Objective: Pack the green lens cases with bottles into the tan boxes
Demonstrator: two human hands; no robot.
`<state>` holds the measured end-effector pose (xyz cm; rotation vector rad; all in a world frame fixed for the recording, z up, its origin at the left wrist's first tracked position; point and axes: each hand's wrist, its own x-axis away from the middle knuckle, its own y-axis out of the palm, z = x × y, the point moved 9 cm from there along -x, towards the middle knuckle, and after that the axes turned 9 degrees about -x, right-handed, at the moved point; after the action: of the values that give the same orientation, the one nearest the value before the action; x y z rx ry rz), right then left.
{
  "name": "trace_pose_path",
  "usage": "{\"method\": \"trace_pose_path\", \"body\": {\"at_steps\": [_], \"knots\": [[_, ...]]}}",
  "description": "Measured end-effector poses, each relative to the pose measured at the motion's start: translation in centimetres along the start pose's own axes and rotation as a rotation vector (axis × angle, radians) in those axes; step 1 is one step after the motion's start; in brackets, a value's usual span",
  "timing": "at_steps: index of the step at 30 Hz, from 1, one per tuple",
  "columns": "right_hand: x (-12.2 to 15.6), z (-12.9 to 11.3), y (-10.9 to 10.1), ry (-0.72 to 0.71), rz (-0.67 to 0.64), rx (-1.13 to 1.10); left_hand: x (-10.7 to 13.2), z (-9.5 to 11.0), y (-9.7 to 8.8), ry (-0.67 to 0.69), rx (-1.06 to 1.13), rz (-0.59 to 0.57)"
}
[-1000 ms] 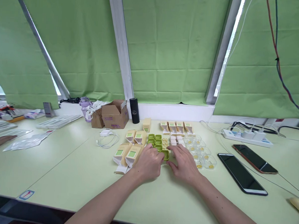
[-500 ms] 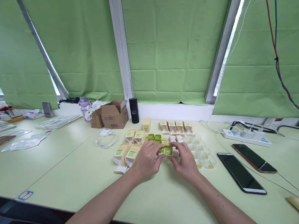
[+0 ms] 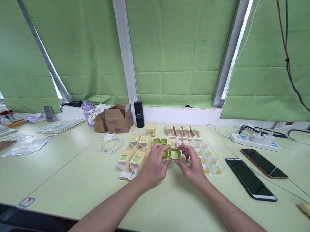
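Note:
Between my hands is a small square green box (image 3: 175, 153), its hollow side facing me. The fingers of my left hand (image 3: 154, 164) pinch its left side. My right hand (image 3: 192, 166) grips the right side with thumb and forefinger. Just behind my left hand lie more green boxes (image 3: 160, 141), partly covered by my fingers. Small pale yellow pieces (image 3: 170, 144) sit beside them. Several small pinkish-white blocks (image 3: 182, 142) lie behind my right hand. Clear plastic cups with yellow centres (image 3: 213, 161) stand in rows to its right.
Cream cartons with green windows (image 3: 126, 159) lie left of my hands, and more cartons (image 3: 182, 132) line the back. A cardboard box (image 3: 118, 119) and black bottle (image 3: 138, 114) stand behind. Two phones (image 3: 250, 179) and a power strip (image 3: 256, 142) are right. Another person's hand (image 3: 0, 146) rests far left.
The green box has risen slightly away from me and tilted a little between my fingers. My hands stay in nearly the same place.

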<state>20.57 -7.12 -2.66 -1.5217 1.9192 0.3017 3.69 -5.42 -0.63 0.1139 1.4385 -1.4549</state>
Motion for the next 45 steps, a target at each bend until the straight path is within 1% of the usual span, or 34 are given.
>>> {"method": "trace_pose_path", "body": {"at_steps": [5, 17, 25, 30, 35, 41, 45], "knots": [[0.1, -0.1, 0.1, -0.001, -0.004, -0.018, 0.0, 0.2, 0.0, 0.045, 0.002, 0.017], [0.2, 0.0, 0.4, 0.009, -0.037, -0.097, -0.2, -0.3, -0.2, 0.047, 0.004, 0.064], [0.3, 0.0, 0.3, 0.033, -0.056, -0.103, -0.4, -0.3, -0.4, -0.017, 0.021, 0.058], [0.3, -0.1, 0.2, -0.012, -0.068, -0.077, -0.5, -0.7, -0.4, -0.084, 0.061, 0.032], [0.3, -0.4, 0.0, -0.059, -0.031, -0.028, -0.6, -1.2, -0.4, -0.155, 0.097, 0.019], [0.3, -0.7, 0.3, -0.121, -0.035, 0.012, -0.6, -1.7, -0.3, -0.203, 0.131, 0.027], [0.3, -0.8, 0.4, -0.160, -0.035, 0.001, -0.6, -1.7, -0.1, -0.203, 0.142, 0.011]]}}
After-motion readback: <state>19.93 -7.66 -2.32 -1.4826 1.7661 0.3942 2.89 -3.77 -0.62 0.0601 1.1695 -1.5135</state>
